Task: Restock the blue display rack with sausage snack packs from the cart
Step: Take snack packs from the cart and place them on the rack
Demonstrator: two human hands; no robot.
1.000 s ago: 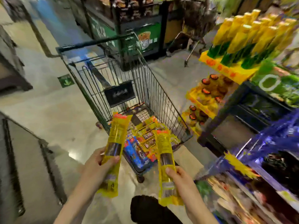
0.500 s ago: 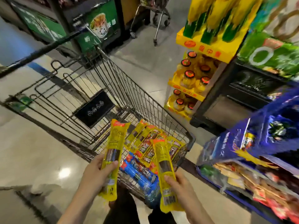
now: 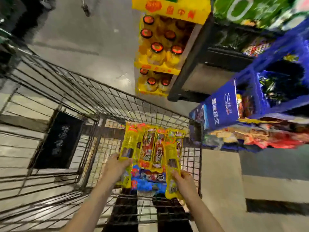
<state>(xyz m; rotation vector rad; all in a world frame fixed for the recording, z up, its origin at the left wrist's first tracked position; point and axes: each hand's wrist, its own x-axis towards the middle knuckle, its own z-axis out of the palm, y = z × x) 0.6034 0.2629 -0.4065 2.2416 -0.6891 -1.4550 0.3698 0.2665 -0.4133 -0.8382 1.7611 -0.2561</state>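
My left hand [image 3: 115, 166] grips a long yellow sausage snack pack [image 3: 127, 148] above the wire cart [image 3: 66, 91]. My right hand [image 3: 184, 182] holds a second yellow sausage pack [image 3: 172, 164] upright over the cart's near right corner. Between the two, several more yellow and red packs [image 3: 153, 148] lie in the cart basket on top of blue packs [image 3: 147, 181]. The blue display rack [image 3: 222, 104] stands to the right of the cart, with mixed snack packs on its lower shelf [image 3: 260, 136].
A yellow stand with orange-lidded jars [image 3: 157, 52] sits beyond the cart's far end. A dark shelf frame [image 3: 189, 67] stands between that stand and the blue rack. Grey floor [image 3: 83, 44] lies ahead on the left. My dark trouser legs [image 3: 123, 213] show under the cart.
The view has tilted down and closer over the cart. Both hands, each still holding a yellow pack, now sit lower over the basket, near the pile of packs.
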